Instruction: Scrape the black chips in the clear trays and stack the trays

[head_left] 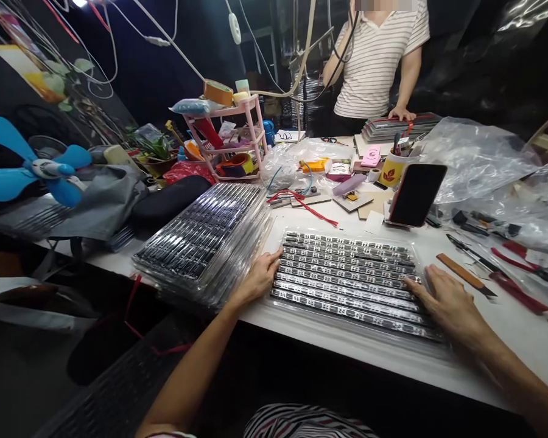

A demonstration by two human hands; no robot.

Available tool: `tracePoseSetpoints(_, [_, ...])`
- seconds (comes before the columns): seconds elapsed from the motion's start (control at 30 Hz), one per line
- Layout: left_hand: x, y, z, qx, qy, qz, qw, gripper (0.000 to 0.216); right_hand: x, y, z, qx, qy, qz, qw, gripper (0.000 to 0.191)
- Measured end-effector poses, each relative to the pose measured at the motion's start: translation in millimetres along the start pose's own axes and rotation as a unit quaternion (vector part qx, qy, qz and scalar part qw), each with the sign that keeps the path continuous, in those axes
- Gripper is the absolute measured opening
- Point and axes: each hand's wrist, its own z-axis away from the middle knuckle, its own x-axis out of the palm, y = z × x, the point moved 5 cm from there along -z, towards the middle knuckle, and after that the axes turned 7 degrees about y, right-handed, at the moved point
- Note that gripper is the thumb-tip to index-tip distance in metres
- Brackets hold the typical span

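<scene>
A clear plastic tray (342,328) lies on the table in front of me, with several dark strips (347,277) in rows, carrying small silvery parts like circuit boards. My left hand (260,278) is at the tray's left side, thumb and forefinger closed together at the end of a strip. At the right side, my right hand (454,304) rests with its thumb on the strip ends and its other fingers stretched past the tray's edge. Its fingers are apart. A stack of similar filled trays (201,234) stands left of my left hand.
A phone (418,194) leans on a stand behind the tray. Tweezers, a brown-handled blade (466,272) and red-handled tools (520,292) lie at right. A pink rack (228,134), yellow cup (393,169) and blue fan (41,167) stand farther off. Another person (374,61) stands across the table.
</scene>
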Motion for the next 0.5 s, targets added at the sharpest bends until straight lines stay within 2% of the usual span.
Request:
tracePoseSetpoints(0.13, [-1.8,3.5,1.2,-0.003,-0.008,-0.007,1.0,0.042,-10.7,-10.1,4.3,0.08,-0.02,-0.173,0.981,0.073])
tracePoseSetpoints(0.33, [-1.5,8.1,0.4,-0.002,-0.033,-0.015,0.999,0.043,-35.7,-0.5,5.7,0.156,0.016,-0.356,0.921,0.069])
tracePoseSetpoints(0.43, [-2.8,6.8,-0.6,0.003,-0.038,0.005,0.999,0.043,-32.8,0.2,7.4,0.18,-0.043,-0.463,0.867,0.072])
tracePoseSetpoints(0.5, [-5.8,2.7,0.1,-0.001,-0.025,0.024,0.999,0.048,-31.6,-5.2,8.7,0.177,-0.081,-0.515,0.835,0.067])
